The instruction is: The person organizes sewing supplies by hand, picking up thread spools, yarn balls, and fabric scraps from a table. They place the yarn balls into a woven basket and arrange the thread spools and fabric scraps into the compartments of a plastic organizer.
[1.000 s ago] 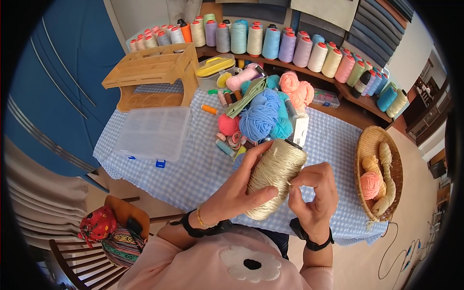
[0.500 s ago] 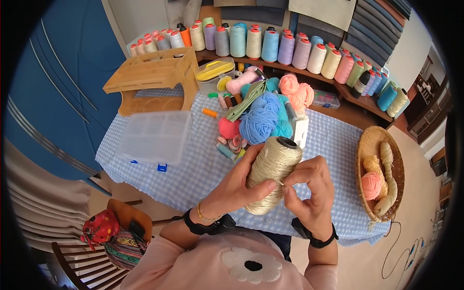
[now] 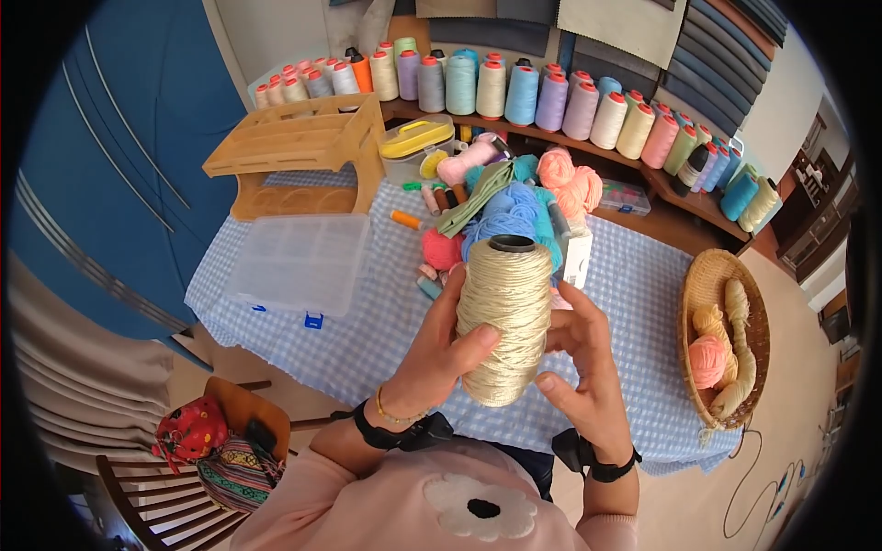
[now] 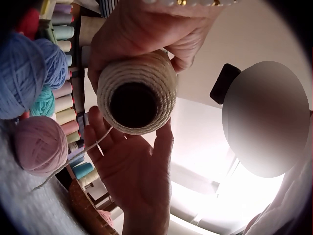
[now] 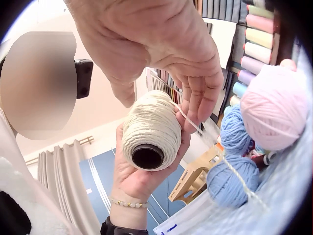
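A large spool of shiny cream cord (image 3: 505,321) on a dark core stands nearly upright over the table's front part. My left hand (image 3: 432,367) grips it from the left side, with the thumb lying across the front of the windings. At its right side my right hand (image 3: 588,376) has its fingers spread and loosely bent, the fingertips close by the windings and the thumb apart. From the spool a loose cord end (image 5: 234,171) trails past the right fingers in the right wrist view. The spool's dark hollow core (image 4: 133,104) shows in the left wrist view.
Behind the spool lies a pile with a blue yarn ball (image 3: 503,216) and peach yarn (image 3: 568,184). A clear plastic case (image 3: 299,266) and a wooden rack (image 3: 285,151) stand left. A wicker basket (image 3: 758,367) holds yarn at right. Thread cones (image 3: 609,119) line the back shelf.
The spool has turned more upright and shifted slightly left. My right hand, which pinched the cord end at the spool, has let go and spread its fingers. The left hand keeps its grip.
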Available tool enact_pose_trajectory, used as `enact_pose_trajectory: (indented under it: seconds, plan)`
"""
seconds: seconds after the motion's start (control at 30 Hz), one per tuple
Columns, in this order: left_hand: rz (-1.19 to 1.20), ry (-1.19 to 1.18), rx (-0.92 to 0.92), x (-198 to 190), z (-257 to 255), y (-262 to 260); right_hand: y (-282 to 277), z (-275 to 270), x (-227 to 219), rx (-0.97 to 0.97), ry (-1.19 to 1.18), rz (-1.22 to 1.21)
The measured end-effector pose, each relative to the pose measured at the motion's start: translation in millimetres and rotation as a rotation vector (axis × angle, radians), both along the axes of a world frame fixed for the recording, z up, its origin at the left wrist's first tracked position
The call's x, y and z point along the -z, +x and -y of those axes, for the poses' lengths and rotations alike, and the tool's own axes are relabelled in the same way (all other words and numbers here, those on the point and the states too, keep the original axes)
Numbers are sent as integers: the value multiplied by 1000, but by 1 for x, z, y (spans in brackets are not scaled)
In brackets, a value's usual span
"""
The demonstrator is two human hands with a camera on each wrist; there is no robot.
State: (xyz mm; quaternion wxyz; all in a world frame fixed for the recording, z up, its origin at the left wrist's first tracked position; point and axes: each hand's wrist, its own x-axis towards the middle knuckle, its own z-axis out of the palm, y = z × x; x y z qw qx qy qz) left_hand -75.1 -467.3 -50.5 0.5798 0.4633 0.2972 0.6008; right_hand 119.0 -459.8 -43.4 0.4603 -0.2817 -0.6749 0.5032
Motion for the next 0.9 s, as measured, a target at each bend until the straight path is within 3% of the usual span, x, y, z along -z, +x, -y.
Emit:
enact_pose_trajectory:
  seconds: [0.23, 0.33, 0.37, 0.43, 0.63, 0.9]
  plan:
    - [90, -2, -24, -6, 2, -5, 9, 10, -3, 7, -151, 58]
    - [60, -11, -53, -1, 2, -5, 9, 17, -7, 195, 45, -59]
    - [31, -8, -81, 0, 2, -4, 9, 18, -12, 193, 46, -57]
    - [22, 25, -71, 2, 2, -4, 11, 22, -25, 142, 280, 23]
    - [-100, 123, -111, 1, 4, 0, 1, 27, -30, 13, 334, 16]
    - [-235, 245, -160, 8, 4, 3, -8, 17, -27, 347, 714, 297]
